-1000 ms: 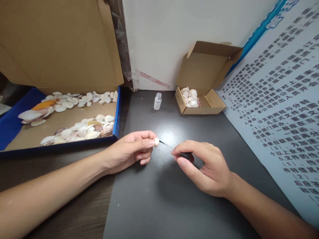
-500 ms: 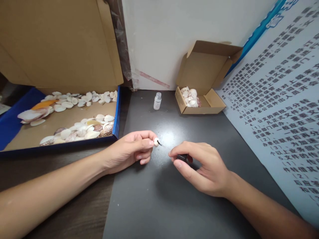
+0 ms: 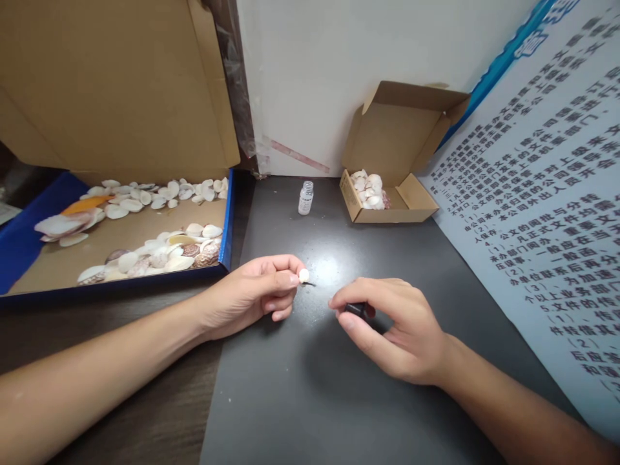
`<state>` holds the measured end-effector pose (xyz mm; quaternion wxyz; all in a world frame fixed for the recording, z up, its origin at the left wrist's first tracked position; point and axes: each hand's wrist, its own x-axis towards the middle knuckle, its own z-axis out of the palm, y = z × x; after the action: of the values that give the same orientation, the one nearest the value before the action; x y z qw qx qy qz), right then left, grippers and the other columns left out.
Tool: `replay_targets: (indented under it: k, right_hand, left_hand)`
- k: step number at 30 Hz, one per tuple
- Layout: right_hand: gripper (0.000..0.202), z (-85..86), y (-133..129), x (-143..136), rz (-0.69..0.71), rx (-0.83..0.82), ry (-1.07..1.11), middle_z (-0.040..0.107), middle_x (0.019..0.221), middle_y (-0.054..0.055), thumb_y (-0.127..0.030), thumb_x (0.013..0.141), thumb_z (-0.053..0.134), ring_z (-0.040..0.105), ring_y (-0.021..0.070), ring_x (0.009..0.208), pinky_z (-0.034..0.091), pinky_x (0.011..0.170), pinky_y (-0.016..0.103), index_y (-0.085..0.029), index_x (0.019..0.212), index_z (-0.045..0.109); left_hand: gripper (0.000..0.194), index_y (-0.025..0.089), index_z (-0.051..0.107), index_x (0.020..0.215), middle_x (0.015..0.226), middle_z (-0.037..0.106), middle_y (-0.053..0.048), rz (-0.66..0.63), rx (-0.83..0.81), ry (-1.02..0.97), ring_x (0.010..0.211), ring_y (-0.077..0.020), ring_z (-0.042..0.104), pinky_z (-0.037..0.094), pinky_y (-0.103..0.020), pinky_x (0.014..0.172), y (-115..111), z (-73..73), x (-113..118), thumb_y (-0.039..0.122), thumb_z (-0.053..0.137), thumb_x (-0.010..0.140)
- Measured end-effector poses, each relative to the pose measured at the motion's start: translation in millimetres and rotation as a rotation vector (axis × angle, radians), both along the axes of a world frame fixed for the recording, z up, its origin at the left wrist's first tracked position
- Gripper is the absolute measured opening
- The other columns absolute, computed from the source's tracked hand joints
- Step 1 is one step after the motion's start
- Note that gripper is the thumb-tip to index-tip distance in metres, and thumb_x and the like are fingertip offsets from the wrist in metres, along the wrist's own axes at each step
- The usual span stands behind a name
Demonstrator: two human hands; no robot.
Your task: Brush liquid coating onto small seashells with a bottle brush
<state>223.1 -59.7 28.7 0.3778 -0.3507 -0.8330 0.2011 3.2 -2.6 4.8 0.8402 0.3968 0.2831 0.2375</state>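
Observation:
Between thumb and forefinger, my left hand (image 3: 271,284) pinches a small pale shell (image 3: 303,276) above the dark mat. My right hand (image 3: 382,320) is closed on the black cap of a thin brush (image 3: 356,309). The brush's dark tip lies against or just under the lower edge of the shell; its thin stem is hard to see. Behind both hands an uncapped small glass bottle (image 3: 305,198) with a white label stands upright on the mat.
A large open box (image 3: 116,239) of sorted shells is at the left. At the back right stands a small open cardboard box (image 3: 397,206) with shells. A printed sheet (image 3: 547,258) leans along the right side. A white panel (image 3: 300,84) rises behind.
The brush tip has shifted slightly down across the shell, from its face to its lower edge. Both hands keep their holds and have barely moved.

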Motion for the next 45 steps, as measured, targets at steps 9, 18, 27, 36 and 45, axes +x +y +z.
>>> replay_targets:
  k: [9, 18, 27, 36, 45]
  right_hand:
    - [0.010, -1.4, -1.0, 0.6, 0.024, 0.017, 0.033, 0.069, 0.073, 0.000, -0.016, 0.090, 0.054, 0.057, 0.0102, 0.054, 0.048, 0.054, 0.022, -0.019, 0.095, 0.062]
    - [0.008, -1.3, 0.4, 0.0, -0.027, -0.011, 0.020, 0.067, 0.072, -0.001, -0.015, 0.090, 0.054, 0.055, 0.0089, 0.054, 0.047, 0.055, 0.020, -0.018, 0.093, 0.062]
    - [0.008, -2.2, -0.3, 1.1, -0.054, -0.027, 0.025, 0.067, 0.072, 0.000, -0.014, 0.090, 0.054, 0.056, 0.0087, 0.056, 0.046, 0.056, 0.019, -0.016, 0.092, 0.062]
    - [0.008, -1.6, -0.8, 2.2, -0.079, -0.040, 0.017, 0.066, 0.073, 0.001, -0.014, 0.091, 0.054, 0.056, 0.0085, 0.057, 0.046, 0.057, 0.019, -0.015, 0.092, 0.062]
    - [0.008, -1.8, 0.3, 2.3, -0.049, -0.041, 0.020, 0.066, 0.071, 0.000, -0.013, 0.090, 0.054, 0.055, 0.0080, 0.056, 0.046, 0.056, 0.019, -0.015, 0.091, 0.062]
  left_hand:
    - [0.011, 0.017, 0.058, 0.084, 0.054, 0.036, 0.008, -0.006, -0.004, -0.007, 0.049, -0.0067, 0.026, 0.035, -0.019, 0.050, 0.4, -1.1, -0.7, 0.025, 0.066, 0.087]
    - [0.011, 0.016, 0.060, 0.084, 0.055, 0.037, 0.008, -0.012, 0.003, -0.008, 0.049, -0.0061, 0.026, 0.035, -0.019, 0.050, 0.6, 0.0, -0.8, 0.025, 0.066, 0.087]
    - [0.013, 0.016, 0.060, 0.084, 0.054, 0.037, 0.008, -0.023, 0.009, -0.005, 0.049, -0.0061, 0.027, 0.036, -0.019, 0.051, 0.0, -0.3, -0.2, 0.026, 0.066, 0.087]
    - [0.014, 0.016, 0.059, 0.084, 0.054, 0.036, 0.009, -0.030, 0.027, 0.008, 0.049, -0.0060, 0.027, 0.036, -0.019, 0.051, 0.5, -1.0, -0.8, 0.027, 0.067, 0.087]
    - [0.012, 0.016, 0.057, 0.085, 0.057, 0.034, 0.009, -0.039, 0.056, 0.004, 0.049, -0.0057, 0.027, 0.037, -0.019, 0.051, -1.1, -2.3, -0.9, 0.025, 0.064, 0.089]
